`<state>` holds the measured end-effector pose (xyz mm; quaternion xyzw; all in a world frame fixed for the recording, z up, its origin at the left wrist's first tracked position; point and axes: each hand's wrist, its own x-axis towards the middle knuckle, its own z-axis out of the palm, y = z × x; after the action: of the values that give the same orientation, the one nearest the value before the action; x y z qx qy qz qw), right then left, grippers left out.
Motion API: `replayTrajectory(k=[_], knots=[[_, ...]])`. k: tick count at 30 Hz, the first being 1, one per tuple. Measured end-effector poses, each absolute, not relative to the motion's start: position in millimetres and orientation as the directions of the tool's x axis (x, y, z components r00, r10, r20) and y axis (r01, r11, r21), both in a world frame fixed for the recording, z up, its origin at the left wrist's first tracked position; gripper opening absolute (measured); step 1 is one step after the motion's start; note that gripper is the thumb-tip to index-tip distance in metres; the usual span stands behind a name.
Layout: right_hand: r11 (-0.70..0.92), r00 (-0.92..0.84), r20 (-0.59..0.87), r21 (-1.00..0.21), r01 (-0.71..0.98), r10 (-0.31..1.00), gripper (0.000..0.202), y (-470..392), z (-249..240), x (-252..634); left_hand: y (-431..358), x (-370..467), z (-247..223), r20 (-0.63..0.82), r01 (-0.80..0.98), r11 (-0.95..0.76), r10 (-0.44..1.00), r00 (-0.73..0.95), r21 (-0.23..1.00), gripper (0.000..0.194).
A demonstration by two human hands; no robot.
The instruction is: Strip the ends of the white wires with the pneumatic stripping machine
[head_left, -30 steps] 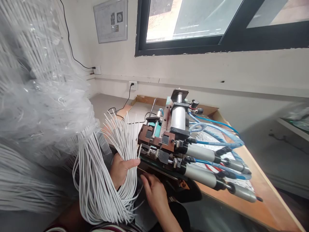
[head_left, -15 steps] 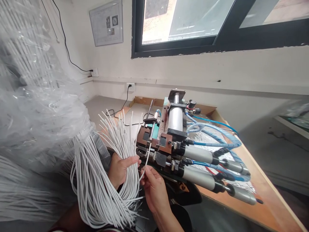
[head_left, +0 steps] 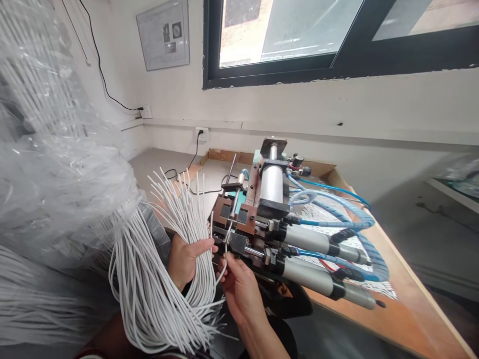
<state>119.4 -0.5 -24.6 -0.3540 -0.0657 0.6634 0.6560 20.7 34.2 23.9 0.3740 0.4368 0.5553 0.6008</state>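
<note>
My left hand [head_left: 187,259] is closed round a thick bundle of white cables [head_left: 200,279], whose upper ends fan out above the thumb. To its right, my right hand [head_left: 237,284] pinches a single white cable [head_left: 225,249]. That cable's upper end reaches between the brown jaw plates [head_left: 245,218] of a pneumatic machine. Silver cylinders [head_left: 307,239] extend from the machine to the right, and a large upright cylinder [head_left: 272,182] stands behind the plates.
Plastic-wrapped cables [head_left: 67,169] hang at the left. Blue air hoses [head_left: 337,224] loop over a wooden-edged tray [head_left: 415,294] holding white scraps. Behind are a wall socket [head_left: 202,133], a framed sheet [head_left: 163,37] and a window. A shelf [head_left: 454,197] juts in at right.
The machine's jaw plates and lower block have moved left and closed in around the single cable, with the cylinder rods shifted. Both hands keep their hold and have barely moved.
</note>
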Motion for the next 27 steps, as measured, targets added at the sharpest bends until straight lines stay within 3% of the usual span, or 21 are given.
replayTrajectory(k=[7,16,19,27], knots=[[-0.097,0.132,-0.286,-0.665,-0.74,0.949,0.023,-7.2,-31.6,112.8,32.4,17.1,19.1,-0.065,-0.337,0.06,0.998,-0.003,0.939,0.018],[0.001,0.161,-0.075,-0.904,-0.428,0.984,0.024,-24.7,-41.8,111.2,25.3,11.9,15.5,-0.029,-0.246,0.043,0.998,0.061,0.968,0.016],[-0.005,0.168,-0.067,-0.938,-0.346,0.984,0.024,-24.2,-40.7,110.8,23.2,11.2,15.4,-0.043,-0.222,0.059,0.996,0.077,0.973,0.015],[-0.052,0.289,-0.271,-0.806,-0.59,0.918,0.026,-15.0,-33.4,110.9,26.9,13.2,17.6,-0.123,-0.28,0.141,0.989,0.078,0.95,0.012]])
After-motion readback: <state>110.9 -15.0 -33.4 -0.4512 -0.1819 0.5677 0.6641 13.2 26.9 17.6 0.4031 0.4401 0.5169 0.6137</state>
